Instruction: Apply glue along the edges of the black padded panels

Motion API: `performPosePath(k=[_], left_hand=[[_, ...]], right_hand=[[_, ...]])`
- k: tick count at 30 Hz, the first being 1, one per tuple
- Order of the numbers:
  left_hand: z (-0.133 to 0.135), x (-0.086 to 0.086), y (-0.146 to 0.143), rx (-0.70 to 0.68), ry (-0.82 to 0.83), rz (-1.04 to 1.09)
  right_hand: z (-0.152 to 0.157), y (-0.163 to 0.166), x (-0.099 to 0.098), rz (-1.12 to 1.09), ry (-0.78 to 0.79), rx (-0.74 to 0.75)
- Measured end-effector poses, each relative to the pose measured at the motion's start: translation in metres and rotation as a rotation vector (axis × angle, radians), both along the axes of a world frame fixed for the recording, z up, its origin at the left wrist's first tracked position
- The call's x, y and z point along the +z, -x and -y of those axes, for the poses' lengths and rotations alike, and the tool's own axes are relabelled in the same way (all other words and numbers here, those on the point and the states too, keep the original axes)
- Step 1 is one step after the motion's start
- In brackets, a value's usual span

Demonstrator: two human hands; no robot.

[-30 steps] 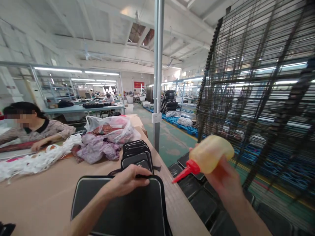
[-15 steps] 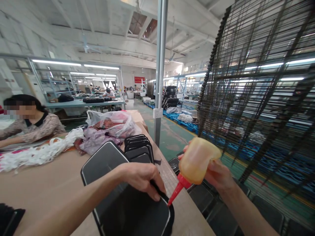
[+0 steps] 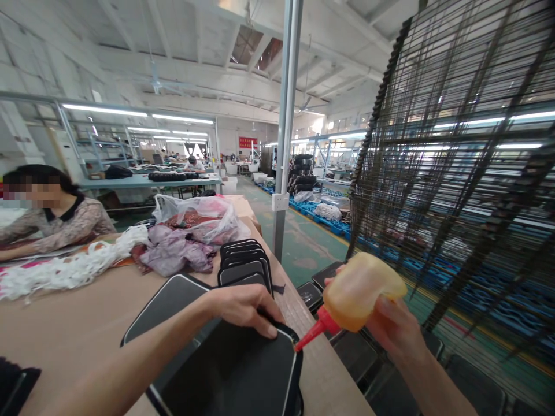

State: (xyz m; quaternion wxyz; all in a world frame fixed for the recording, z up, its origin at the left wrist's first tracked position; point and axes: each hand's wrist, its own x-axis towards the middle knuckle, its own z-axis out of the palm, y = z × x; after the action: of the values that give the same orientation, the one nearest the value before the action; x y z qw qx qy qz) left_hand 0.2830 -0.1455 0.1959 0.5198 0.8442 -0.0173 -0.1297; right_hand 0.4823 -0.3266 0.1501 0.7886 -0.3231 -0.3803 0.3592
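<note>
My left hand (image 3: 247,309) grips the far edge of a black rounded rectangular panel (image 3: 234,370) with a pale line along its border, thumb on top. Closed around a yellowish squeeze bottle (image 3: 358,292) with a red nozzle is my right hand (image 3: 392,323). The bottle tilts down to the left, and its nozzle tip (image 3: 299,348) is at the panel's right corner, on or just over the pale line. Beneath and behind the held panel lies another black panel (image 3: 162,306) on the brown table surface (image 3: 87,329).
Several black panels (image 3: 245,268) are stacked behind my left hand. More dark panels (image 3: 355,352) sit lower, right of the table. Plastic-wrapped cloth (image 3: 195,219) and white strips (image 3: 82,263) lie farther back. A person (image 3: 56,214) works at left. A post (image 3: 281,173) and wire rack (image 3: 451,144) stand beyond.
The bottle has tipped flatter and shifted right, while its nozzle tip stays by the panel's corner. My left hand and the panel have turned slightly, and more of the corner shows.
</note>
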Motion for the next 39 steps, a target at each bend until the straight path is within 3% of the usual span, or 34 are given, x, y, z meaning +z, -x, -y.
performPosePath(k=[10, 21, 27, 39], left_hand=[[-0.01, -0.011, 0.007, 0.21, 0.162, -0.061], [-0.013, -0.016, 0.008, 0.318, 0.278, -0.069], [-0.016, -0.021, 0.008, 0.347, 0.382, -0.083], [-0.029, -0.036, 0.008, 0.4, 0.417, -0.092]], right_hand=[[0.002, 0.01, -0.013, -0.001, -0.039, -0.156], [0.004, 0.012, -0.021, -0.053, -0.023, -0.129], [0.01, 0.02, -0.012, -0.035, 0.063, -0.095], [0.017, 0.022, -0.015, 0.002, 0.091, -0.063]])
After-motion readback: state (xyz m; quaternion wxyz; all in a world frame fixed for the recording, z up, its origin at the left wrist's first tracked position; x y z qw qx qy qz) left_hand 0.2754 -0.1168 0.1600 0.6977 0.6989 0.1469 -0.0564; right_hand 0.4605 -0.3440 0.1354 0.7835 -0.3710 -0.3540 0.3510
